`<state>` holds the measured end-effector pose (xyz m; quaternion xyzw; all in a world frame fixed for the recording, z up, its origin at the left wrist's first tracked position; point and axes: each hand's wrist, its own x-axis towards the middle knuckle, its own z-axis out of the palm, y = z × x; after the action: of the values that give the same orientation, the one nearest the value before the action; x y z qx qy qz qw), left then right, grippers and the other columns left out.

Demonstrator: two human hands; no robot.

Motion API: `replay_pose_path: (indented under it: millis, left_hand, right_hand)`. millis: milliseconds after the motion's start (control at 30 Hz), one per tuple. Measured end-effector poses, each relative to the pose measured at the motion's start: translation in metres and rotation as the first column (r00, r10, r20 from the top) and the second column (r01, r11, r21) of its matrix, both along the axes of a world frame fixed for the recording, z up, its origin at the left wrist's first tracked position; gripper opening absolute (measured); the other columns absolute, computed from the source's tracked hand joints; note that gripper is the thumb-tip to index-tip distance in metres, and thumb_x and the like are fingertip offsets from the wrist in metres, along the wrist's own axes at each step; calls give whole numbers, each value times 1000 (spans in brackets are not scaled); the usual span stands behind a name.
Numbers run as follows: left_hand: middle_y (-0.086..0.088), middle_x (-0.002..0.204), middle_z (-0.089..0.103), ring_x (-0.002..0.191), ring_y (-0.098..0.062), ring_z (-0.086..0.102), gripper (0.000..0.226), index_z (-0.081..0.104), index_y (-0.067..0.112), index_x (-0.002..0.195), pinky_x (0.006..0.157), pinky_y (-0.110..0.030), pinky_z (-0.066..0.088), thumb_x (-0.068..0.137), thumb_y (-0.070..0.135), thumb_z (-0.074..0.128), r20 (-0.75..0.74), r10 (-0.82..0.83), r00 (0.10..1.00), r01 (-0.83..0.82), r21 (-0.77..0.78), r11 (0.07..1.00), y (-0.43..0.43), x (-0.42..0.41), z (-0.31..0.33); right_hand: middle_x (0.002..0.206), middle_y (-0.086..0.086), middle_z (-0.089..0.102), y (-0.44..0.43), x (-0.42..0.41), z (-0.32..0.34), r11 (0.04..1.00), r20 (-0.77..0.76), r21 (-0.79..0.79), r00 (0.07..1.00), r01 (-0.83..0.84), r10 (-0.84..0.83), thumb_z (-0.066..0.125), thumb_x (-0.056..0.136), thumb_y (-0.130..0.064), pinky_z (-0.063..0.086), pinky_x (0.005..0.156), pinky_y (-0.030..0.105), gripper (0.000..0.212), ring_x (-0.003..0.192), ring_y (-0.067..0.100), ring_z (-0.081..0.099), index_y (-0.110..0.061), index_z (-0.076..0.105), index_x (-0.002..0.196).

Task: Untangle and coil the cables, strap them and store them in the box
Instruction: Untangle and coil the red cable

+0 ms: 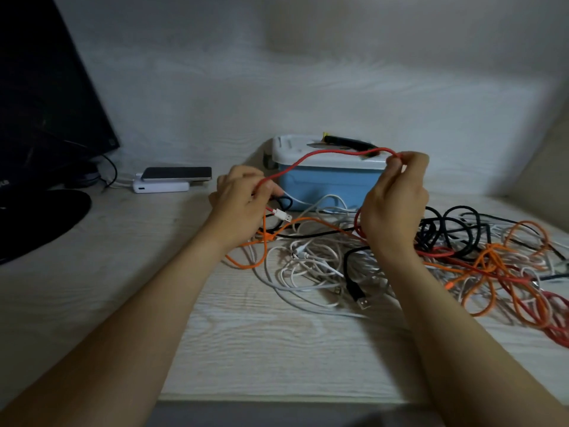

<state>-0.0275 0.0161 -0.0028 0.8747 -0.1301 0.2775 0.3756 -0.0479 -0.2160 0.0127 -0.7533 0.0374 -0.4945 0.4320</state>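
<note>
Red cable spans in front of the blue box, pinched by left hand and right hand; feed slowly, keep tension off the tangle.

Red cable, blue box with white lid.

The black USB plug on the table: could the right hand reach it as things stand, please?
Probably yes: the black USB plug lies uncovered beside the right forearm, but the right hand pinches the red cable and must release first.
</note>
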Motion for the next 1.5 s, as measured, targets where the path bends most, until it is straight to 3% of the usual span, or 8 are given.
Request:
replay_pose_path:
  millis: [267, 367, 500, 767, 900, 1000, 1133, 1500]
  left_hand:
    - [10, 85, 74, 82, -5, 74, 36, 76, 16, 117, 81, -28, 58, 98, 6, 48, 333, 189, 924, -21, -449, 893, 7, -13, 13]
    - [3, 91, 70, 86, -13, 67, 28, 71, 15, 104, 80, -30, 53, 99, 7, 45, 394, 208, 895, -54, -368, 928, 7, -14, 16]
    - [-8, 94, 61, 89, -22, 56, 22, 59, 11, 91, 77, -36, 41, 99, 21, 42, 258, 173, 950, -113, -230, 966, 5, -8, 13]
    - [-8, 116, 68, 105, -22, 64, 66, 74, 8, 123, 96, -19, 45, 73, -26, 48, 318, -7, 948, -36, 128, 991, 8, -6, 6]
    - [-15, 113, 62, 108, -33, 57, 64, 79, 4, 108, 90, -34, 46, 64, -32, 52, 394, 48, 918, -131, 188, 973, 7, -10, 8]
    - [-11, 108, 46, 101, -30, 49, 59, 76, 8, 98, 83, -36, 43, 63, -30, 48, 366, 111, 924, -183, 168, 969, 9, -12, 7]
    - [-3, 107, 42, 93, -15, 49, 51, 65, 13, 89, 83, -11, 38, 66, -28, 43, 296, 90, 951, -109, 47, 993, 9, -13, 8]
    - [2, 94, 51, 80, -15, 53, 46, 67, 24, 70, 70, -35, 47, 65, -21, 55, 270, 153, 951, -151, -27, 988, 14, -15, 7]
  right_hand:
    - [68, -4, 66, -6, 9, -6, 976, -134, -210, 991, -52, 24, 56, 105, -35, 29, 49, 28, 23, 63, 27, 62, -25, 76, 109]
    - [82, 1, 75, -5, 10, -10, 938, -164, -326, 984, -117, 66, 57, 104, -30, 47, 55, 35, 24, 71, 31, 66, -28, 77, 117]
    - [65, -10, 46, -4, 17, -13, 877, -102, -440, 981, -195, 167, 49, 104, -15, 40, 62, 40, 25, 62, 33, 49, -19, 70, 117]
    - [60, 7, 60, 4, -7, 3, 919, 37, -235, 942, -317, 334, 29, 94, -18, 48, 52, 45, 34, 55, 28, 61, -30, 46, 120]
    - [59, 8, 62, 7, -8, 3, 894, 2, -164, 906, -417, 423, 39, 112, -21, 46, 53, 48, 11, 53, 26, 59, -21, 47, 119]
    - [67, 8, 60, 8, -9, 3, 875, -17, -101, 881, -473, 474, 45, 98, -8, 51, 57, 49, 22, 58, 24, 56, -18, 54, 116]
    - [89, -1, 62, 6, -7, 3, 873, -51, -180, 891, -453, 452, 42, 93, 2, 43, 66, 18, 40, 74, 0, 56, -13, 63, 123]
    - [110, 3, 66, -1, 1, 2, 906, 142, -283, 920, -315, 364, 35, 85, 3, 62, 75, 44, 67, 86, 18, 71, -18, 64, 142]
